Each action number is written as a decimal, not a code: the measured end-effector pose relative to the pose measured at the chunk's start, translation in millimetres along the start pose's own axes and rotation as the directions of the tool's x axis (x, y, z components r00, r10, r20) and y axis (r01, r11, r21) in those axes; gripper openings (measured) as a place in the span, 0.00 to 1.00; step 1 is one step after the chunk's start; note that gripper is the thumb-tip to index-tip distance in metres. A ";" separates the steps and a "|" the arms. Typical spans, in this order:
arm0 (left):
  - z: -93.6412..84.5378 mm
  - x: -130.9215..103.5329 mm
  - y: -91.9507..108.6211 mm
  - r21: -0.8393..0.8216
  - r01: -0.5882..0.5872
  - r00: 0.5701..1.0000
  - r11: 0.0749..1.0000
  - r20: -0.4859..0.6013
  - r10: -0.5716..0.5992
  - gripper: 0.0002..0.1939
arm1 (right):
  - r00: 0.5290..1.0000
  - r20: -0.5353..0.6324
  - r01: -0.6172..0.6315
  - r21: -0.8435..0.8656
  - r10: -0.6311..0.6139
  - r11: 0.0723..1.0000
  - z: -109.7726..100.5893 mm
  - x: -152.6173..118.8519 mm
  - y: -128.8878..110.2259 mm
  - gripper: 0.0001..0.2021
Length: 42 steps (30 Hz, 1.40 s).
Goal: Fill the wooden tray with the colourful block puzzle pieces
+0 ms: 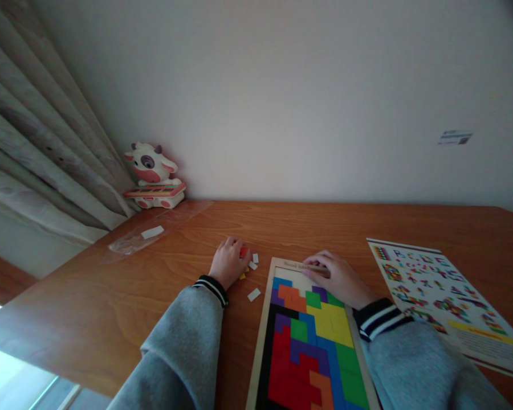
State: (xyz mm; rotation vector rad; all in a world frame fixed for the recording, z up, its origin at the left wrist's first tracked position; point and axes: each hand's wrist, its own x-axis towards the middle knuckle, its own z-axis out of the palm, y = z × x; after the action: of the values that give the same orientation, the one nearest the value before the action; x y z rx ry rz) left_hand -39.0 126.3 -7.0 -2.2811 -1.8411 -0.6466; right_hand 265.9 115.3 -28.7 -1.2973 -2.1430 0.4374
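Observation:
My left hand (229, 263) is on the table left of the puzzle board, its fingers curled over a red puzzle piece (243, 251). Around those fingertips lie several small loose pieces with pale faces, one of them a white-faced piece (253, 294) nearer me; a bit of yellow shows beneath the hand. My right hand (337, 277) grips the upper right of the wooden puzzle board (260, 347), fingers over the far rim and thumb inside. Coloured blocks (308, 347) fill much of the board, while a pale strip of its base shows at the far end.
A printed pattern sheet (448, 296) lies right of the board, partly under my right sleeve. At the back left, a cow toy with a keyboard (154, 176) stands by the curtain (47, 125). A clear plastic bag (132, 242) lies before it on the wooden table (154, 296).

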 end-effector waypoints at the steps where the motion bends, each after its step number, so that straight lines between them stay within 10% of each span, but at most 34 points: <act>1: -1.5 -0.3 1.0 0.011 0.019 1.000 1.000 0.007 -0.019 0.11 | 1.000 -0.002 0.002 -0.001 -0.002 1.000 -0.3 -0.1 -0.5 0.12; 36: 12.2 2.5 -7.2 -0.248 0.048 0.999 0.968 0.000 -0.050 0.14 | 0.999 -0.033 -0.014 0.088 0.017 0.996 -0.7 0.4 -1.6 0.12; 42: 6.8 1.0 12.0 -0.446 -0.223 0.955 0.867 -0.280 0.102 0.13 | 0.993 -0.091 -0.054 0.212 0.075 0.976 -4.3 1.6 -5.5 0.16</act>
State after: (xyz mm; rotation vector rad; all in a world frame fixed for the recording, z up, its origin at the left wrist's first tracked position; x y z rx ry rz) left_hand -25.7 126.8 -10.8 -2.4512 -1.4699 -1.4150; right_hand 264.2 113.9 -21.9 -1.2453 -1.9209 0.5959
